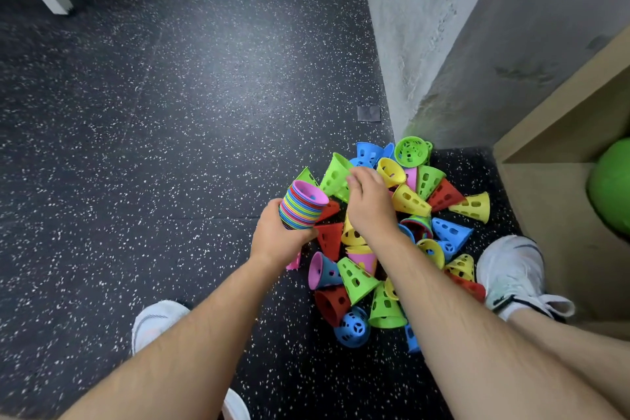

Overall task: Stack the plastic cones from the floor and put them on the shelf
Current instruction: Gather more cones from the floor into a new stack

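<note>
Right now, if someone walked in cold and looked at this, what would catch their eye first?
The bright pile of plastic cones on the dark speckled floor, right of centre by the wall corner. Next, the rainbow stack of cones, pink on top, gripped by the left hand just left of the pile, while the right hand reaches onto a green cone. A green ball sits in the wooden shelf at the right edge.

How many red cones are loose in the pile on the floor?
5 red cones: one beside the held stack, one below it, one far right, one by the right shoe, one nearest. Others may be buried.
</note>
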The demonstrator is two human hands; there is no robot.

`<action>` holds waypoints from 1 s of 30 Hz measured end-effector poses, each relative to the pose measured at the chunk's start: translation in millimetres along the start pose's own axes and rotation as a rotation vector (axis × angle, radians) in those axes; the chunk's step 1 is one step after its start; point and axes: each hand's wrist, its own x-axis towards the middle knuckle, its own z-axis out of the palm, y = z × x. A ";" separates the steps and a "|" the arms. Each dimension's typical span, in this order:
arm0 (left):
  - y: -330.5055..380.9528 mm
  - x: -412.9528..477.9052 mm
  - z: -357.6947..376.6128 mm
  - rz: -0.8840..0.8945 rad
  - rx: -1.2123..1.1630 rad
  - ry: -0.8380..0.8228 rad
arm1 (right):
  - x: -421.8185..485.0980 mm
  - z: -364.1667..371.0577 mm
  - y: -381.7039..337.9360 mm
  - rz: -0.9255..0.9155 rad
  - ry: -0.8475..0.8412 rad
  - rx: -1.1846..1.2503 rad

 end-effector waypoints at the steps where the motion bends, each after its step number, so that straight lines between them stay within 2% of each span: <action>1: -0.5 1.4 -1.1 0.001 -0.012 0.015 | 1.9 -1.0 -4.2 -0.030 0.013 0.006; 6: -5.0 13.2 -7.1 -0.017 -0.010 0.043 | 7.7 4.4 -19.3 -0.090 0.100 0.058; 10: 0.7 20.6 -13.2 -0.030 -0.052 0.071 | 10.5 23.8 -26.8 -0.162 -0.252 0.029; 11: 1.5 22.3 -14.5 -0.033 -0.065 0.076 | 12.4 28.2 -28.5 -0.128 -0.306 0.061; 13: 3.1 24.6 -18.2 -0.040 -0.082 0.092 | 22.9 37.2 -28.5 -0.064 -0.309 0.119; 14: 2.0 26.8 -20.5 -0.045 -0.090 0.102 | 30.7 42.4 -26.9 -0.072 -0.301 0.061; 16: -1.5 31.1 -24.1 -0.057 -0.117 0.110 | 46.8 54.3 -23.4 -0.152 -0.357 -0.217; 18: -7.0 35.5 -26.1 -0.074 -0.131 0.109 | 57.4 64.2 -23.9 -0.178 -0.495 -0.437; 21: -12.6 38.1 -27.3 -0.098 -0.135 0.087 | 61.6 77.5 -22.6 -0.169 -0.646 -0.631; 25: -13.7 37.2 -28.4 -0.120 -0.175 0.091 | 59.1 86.9 -14.4 -0.170 -0.528 -0.625; 30: -15.0 36.1 -30.8 -0.117 -0.178 0.097 | 58.1 66.8 -16.1 -0.116 -0.227 -0.254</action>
